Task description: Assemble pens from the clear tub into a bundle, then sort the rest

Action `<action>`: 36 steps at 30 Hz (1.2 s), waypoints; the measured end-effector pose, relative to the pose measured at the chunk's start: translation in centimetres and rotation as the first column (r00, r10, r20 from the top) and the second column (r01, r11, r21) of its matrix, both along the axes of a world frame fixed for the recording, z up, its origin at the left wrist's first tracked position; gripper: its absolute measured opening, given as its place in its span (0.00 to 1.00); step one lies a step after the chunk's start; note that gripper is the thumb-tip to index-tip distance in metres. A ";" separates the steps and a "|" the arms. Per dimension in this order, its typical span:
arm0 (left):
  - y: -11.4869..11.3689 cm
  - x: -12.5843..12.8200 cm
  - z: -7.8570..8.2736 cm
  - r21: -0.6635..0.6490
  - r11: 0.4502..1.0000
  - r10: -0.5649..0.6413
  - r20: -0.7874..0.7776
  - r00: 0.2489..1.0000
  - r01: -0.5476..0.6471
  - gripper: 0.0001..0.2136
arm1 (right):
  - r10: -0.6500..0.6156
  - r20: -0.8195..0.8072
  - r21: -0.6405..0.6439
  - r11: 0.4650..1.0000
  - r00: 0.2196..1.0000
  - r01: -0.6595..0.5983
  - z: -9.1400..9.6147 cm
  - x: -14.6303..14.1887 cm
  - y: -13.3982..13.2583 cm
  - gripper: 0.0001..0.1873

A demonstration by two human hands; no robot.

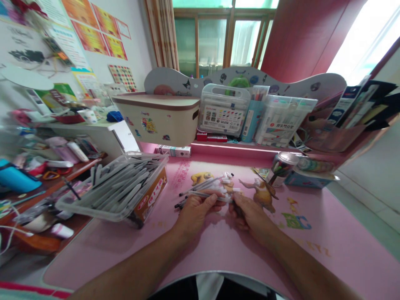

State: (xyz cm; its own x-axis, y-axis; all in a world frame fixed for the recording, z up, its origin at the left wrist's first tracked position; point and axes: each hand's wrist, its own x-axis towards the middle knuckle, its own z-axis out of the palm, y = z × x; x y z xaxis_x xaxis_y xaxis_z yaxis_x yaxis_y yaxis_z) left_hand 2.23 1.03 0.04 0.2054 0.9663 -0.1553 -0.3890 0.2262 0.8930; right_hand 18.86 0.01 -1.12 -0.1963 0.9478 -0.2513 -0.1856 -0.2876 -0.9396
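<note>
My left hand (200,208) is closed around a slim, pale pen (222,199), its thumb lying along the barrel. At the pen's right end, the fingers of my right hand (246,213) are pinched together; its fingertips partly hide that end. Just beyond both hands, several thin pens (201,186) with dark tips lie in a loose pile on the pink desk (215,246). Small clear and white pieces (227,180) sit at the pile's right side, too blurred to name. To the left stands a clear plastic bin (115,214) filled with many similar pens.
A cream storage box (159,121), a clear marker case (223,110) and another marker box (283,121) stand on the desk's raised back shelf. A can (281,168) sits at the right rear. Left of the desk is a cluttered wooden shelf (84,168).
</note>
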 end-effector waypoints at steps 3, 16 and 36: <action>0.0 0.0 0.1 0.012 1.000 0.000 0.007 1.000 0.000 0.18 | 0.023 0.020 0.026 0.999 1.000 -0.024 -0.1 0.0 0.1 0.23; 0.2 -0.2 -0.4 -0.016 1.000 -0.007 0.005 1.000 0.007 0.18 | 0.027 0.003 0.004 1.000 1.000 -0.027 0.0 -0.1 0.0 0.21; -0.1 -0.3 0.3 -0.025 0.995 0.100 -0.045 0.994 -0.101 0.15 | -0.007 -0.291 -0.134 0.990 0.957 -0.033 1.5 0.2 -0.2 0.17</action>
State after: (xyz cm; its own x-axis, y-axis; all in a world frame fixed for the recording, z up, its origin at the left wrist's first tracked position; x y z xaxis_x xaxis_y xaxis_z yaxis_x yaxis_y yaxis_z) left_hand 1.89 0.95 0.34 0.0996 0.9771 -0.1880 -0.3720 0.2118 0.9037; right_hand 19.08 -0.17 0.36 -0.2920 0.9055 -0.3078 -0.4398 -0.4129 -0.7976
